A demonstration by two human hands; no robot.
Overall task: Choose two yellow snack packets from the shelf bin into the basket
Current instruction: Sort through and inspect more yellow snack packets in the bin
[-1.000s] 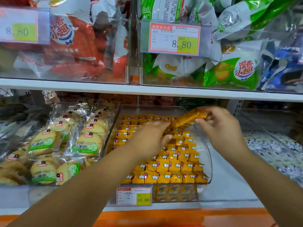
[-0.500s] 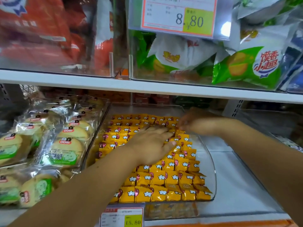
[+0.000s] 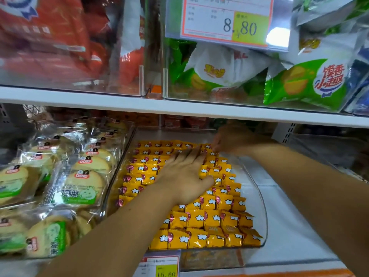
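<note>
The yellow snack packets lie in neat rows inside the clear shelf bin, which stands on the lower shelf with clear packs of round biscuits just beside it on the left. The left hand lies flat on the packets in the middle of the bin, its fingers straight and close together. The right hand reaches to the back row under the upper shelf board; it is blurred, so I cannot tell if its fingers hold a packet.

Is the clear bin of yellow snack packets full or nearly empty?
Well stocked: rows of yellow packets cover most of the bin, from its front wall nearly to the back.
</note>
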